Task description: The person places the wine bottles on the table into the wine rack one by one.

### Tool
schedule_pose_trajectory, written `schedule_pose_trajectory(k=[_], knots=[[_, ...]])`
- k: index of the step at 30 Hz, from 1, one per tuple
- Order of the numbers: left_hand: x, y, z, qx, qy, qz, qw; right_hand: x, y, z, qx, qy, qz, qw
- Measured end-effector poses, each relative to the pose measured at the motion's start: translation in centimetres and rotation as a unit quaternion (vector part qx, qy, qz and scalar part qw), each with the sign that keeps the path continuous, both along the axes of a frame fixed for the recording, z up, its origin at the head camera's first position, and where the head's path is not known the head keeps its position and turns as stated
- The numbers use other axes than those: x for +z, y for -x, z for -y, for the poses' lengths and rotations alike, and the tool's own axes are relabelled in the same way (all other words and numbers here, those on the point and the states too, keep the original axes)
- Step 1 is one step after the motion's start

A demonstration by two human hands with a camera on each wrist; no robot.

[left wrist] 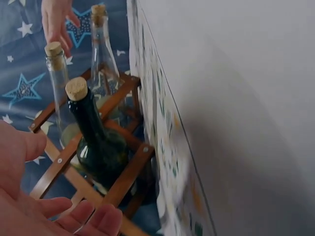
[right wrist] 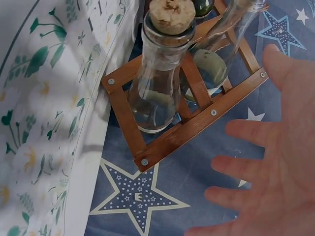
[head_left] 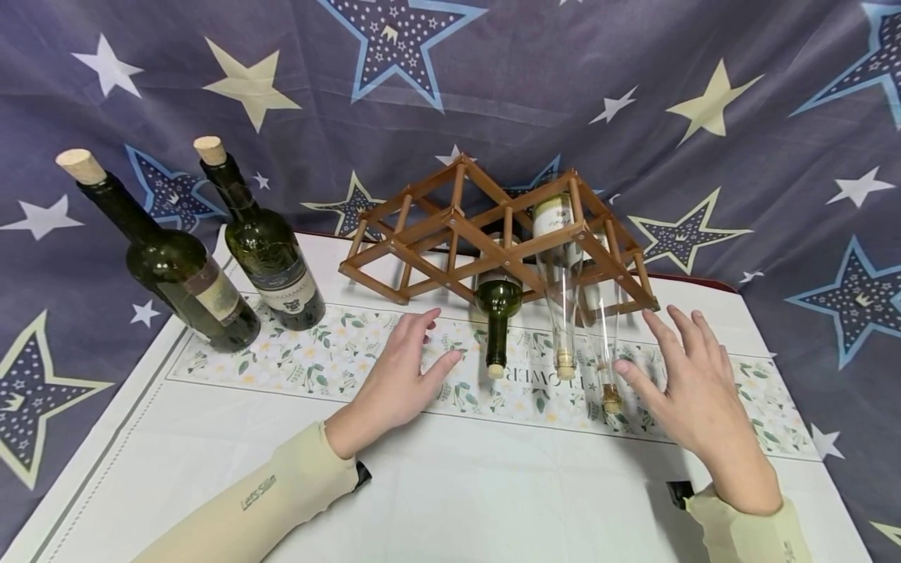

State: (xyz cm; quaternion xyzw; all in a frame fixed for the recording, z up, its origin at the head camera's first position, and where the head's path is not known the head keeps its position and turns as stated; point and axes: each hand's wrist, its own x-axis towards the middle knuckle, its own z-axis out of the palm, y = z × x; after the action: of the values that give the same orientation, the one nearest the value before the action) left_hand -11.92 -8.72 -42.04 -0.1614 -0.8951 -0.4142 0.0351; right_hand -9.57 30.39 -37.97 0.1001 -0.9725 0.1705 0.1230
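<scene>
A wooden lattice wine rack [head_left: 456, 224] stands at the back of the table. It holds a dark green wine bottle [head_left: 502, 298] and two clear glass bottles, one at the middle right [head_left: 561, 289] and one at the right end [right wrist: 156, 93]; their corked necks point toward the person. My left hand [head_left: 397, 375] is in front of the rack's left half, thumb and fingers apart, holding nothing. Beside the right-end bottle my right hand [head_left: 693, 391] spreads its fingers, its thumb near that bottle's neck in the head view. In the right wrist view its palm and fingers face the rack.
Two corked dark green bottles, an outer one [head_left: 190, 274] and an inner one [head_left: 271, 262], stand upright at the table's left. A floral runner [head_left: 281, 367] crosses the white table [head_left: 450, 500]. Behind hangs a star-patterned cloth [head_left: 535, 70].
</scene>
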Motion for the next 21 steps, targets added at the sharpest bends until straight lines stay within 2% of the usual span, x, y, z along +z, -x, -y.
schedule_pose_trajectory(k=[4,9,21], knots=[[0.2,-0.1,0.7,0.018,0.044,-0.054,0.9974,0.2,0.0,0.2,0.005,0.003,0.001,1.0],[0.3,0.0,1.6,0.034,0.074,-0.111,0.9905,0.3,0.0,0.4,0.006,0.007,0.006,1.0],[0.5,0.3,3.7,0.071,0.11,-0.23,0.9643,0.4,-0.1,0.7,0.013,0.015,0.0,1.0]])
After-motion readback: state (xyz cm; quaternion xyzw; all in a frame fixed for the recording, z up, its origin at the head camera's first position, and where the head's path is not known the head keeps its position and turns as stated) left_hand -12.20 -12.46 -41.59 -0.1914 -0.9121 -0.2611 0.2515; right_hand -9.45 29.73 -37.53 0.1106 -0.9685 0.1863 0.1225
